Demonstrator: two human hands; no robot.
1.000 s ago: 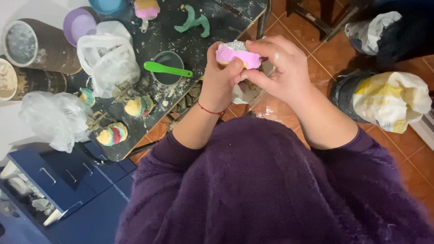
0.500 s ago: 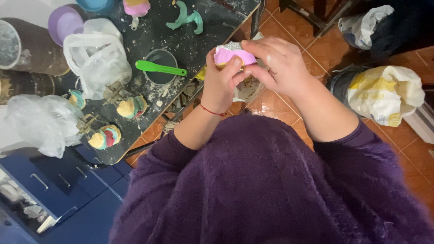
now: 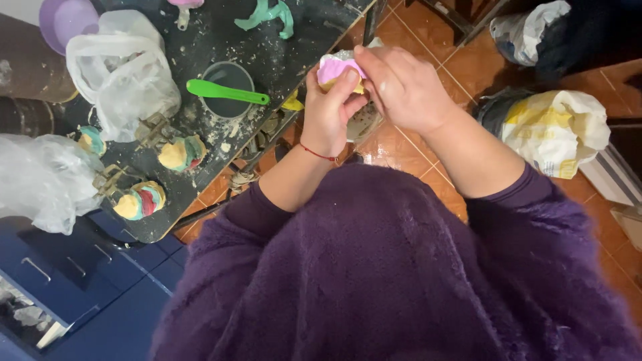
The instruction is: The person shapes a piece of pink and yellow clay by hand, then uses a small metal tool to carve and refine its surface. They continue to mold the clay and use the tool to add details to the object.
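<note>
Compared with a moment ago, the pink and yellow lump [image 3: 338, 72] sits deeper between the two hands: the right hand [image 3: 408, 90] has closed further over its top, so less pink shows than before. The left hand [image 3: 331, 110] cups it from below and the side, thumb pressed against the pink face. Both grips are clenched on the lump, which is held in the air just past the edge of the dark desk [image 3: 294, 37], above the tiled floor [image 3: 435, 60]. That tighter hold looks like pressing or shaping work still under way.

On the desk, the green spatula [image 3: 227, 92] lies across a round cup [image 3: 227, 83], with coloured balls [image 3: 182, 152] and a clear plastic bag [image 3: 124, 73] to the left, unchanged.

Much is hidden: the right hand's fingers cover most of the lump, so its full shape cannot be told. The purple sweater [image 3: 401, 267] blocks the lower view.
</note>
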